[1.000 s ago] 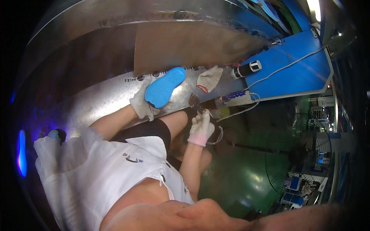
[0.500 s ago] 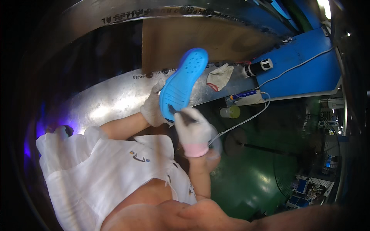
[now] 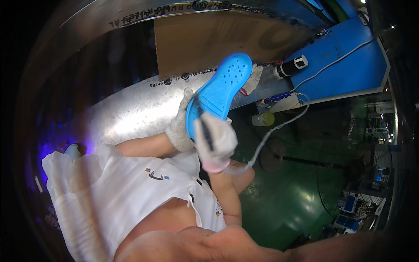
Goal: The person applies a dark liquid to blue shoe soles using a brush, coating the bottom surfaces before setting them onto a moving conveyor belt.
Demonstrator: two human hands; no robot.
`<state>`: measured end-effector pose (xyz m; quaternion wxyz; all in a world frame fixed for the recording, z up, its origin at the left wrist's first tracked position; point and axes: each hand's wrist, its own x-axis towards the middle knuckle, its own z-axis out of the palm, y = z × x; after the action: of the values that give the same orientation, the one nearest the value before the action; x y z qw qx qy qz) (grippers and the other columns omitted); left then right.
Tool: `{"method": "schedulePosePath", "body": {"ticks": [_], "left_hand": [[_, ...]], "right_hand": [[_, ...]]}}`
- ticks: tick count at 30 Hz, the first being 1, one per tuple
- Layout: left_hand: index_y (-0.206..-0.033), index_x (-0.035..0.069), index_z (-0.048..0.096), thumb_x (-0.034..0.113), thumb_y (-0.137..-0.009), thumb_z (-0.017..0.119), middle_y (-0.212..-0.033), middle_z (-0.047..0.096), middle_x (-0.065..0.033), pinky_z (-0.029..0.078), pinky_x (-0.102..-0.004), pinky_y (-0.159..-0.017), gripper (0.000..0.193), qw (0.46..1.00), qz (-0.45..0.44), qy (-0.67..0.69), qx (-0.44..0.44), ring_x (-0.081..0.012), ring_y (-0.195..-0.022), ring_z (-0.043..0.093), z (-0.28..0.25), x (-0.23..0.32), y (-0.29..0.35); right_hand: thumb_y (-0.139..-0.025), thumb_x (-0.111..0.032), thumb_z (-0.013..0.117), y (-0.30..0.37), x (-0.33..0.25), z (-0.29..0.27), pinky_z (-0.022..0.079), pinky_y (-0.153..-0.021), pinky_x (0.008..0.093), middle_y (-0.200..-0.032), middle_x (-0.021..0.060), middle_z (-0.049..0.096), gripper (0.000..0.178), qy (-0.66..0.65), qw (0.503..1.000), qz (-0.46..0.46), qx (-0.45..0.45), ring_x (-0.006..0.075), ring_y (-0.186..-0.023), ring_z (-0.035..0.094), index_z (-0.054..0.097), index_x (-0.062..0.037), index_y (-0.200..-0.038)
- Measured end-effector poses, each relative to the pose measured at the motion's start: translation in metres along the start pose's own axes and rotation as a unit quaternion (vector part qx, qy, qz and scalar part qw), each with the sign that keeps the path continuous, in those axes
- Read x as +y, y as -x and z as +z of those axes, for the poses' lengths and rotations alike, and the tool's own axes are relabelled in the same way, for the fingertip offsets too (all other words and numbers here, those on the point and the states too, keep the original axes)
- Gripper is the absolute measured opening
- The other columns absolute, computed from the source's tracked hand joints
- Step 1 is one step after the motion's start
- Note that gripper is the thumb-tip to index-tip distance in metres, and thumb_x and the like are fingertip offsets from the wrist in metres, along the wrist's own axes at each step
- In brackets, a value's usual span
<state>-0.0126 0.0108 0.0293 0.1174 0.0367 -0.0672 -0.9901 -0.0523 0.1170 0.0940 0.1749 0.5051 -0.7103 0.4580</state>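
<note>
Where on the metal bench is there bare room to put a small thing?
The widest bare patch is on the metal bench, bordered by the left forearm below, the gloved left hand on the right and the brown board above right. The right end is crowded: a loose glove, partly behind the blue shoe sole, and a black-and-white cylinder.

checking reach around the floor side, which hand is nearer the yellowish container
Right: the right hand is left of and below the yellowish container in view; the left hand is farther left, holding the blue sole.

The blue sole (image 3: 219, 92) looks like smooth plastic, the bench (image 3: 135, 111) like glossy metal.
</note>
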Motion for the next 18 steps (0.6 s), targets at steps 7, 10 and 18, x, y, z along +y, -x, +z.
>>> {"method": "schedulePosePath", "body": {"ticks": [7,10,18], "left_hand": [[-0.152,0.012,0.038,0.080,-0.086,0.049,-0.132,0.059,-0.0201,0.056,-0.0454,-0.094,0.096,0.997,0.015,-0.072,-0.030,-0.0310,-0.109,0.065,0.007,0.005,-0.007],[-0.152,0.012,0.038,0.080,-0.087,0.048,-0.132,0.059,-0.0217,0.056,-0.0492,-0.093,0.095,0.986,-0.081,-0.014,-0.145,-0.0344,-0.110,0.064,-0.009,0.021,-0.011],[-0.148,0.004,0.040,0.075,-0.087,0.055,-0.118,0.063,-0.0303,0.065,-0.0483,-0.064,0.095,0.992,-0.092,-0.038,-0.077,-0.0409,-0.089,0.071,0.011,0.045,-0.017]], "right_hand": [[-0.081,-0.005,0.078,0.005,0.011,-0.012,0.054,-0.076,0.0347,-0.091,0.0101,0.072,0.018,-0.083,0.972,0.199,0.094,0.0223,-0.078,0.068,0.071,-0.0027,-0.098],[-0.074,-0.002,0.080,0.024,-0.021,-0.001,0.054,-0.075,0.0342,-0.085,0.0111,0.070,0.020,-0.065,0.994,0.084,-0.003,0.0229,-0.079,0.068,0.072,-0.0037,-0.093],[-0.082,-0.003,0.077,0.031,-0.018,0.000,0.054,-0.077,0.0338,-0.092,0.0085,0.072,0.016,-0.054,0.992,0.109,0.008,0.0198,-0.082,0.068,0.071,-0.0017,-0.096]]}}
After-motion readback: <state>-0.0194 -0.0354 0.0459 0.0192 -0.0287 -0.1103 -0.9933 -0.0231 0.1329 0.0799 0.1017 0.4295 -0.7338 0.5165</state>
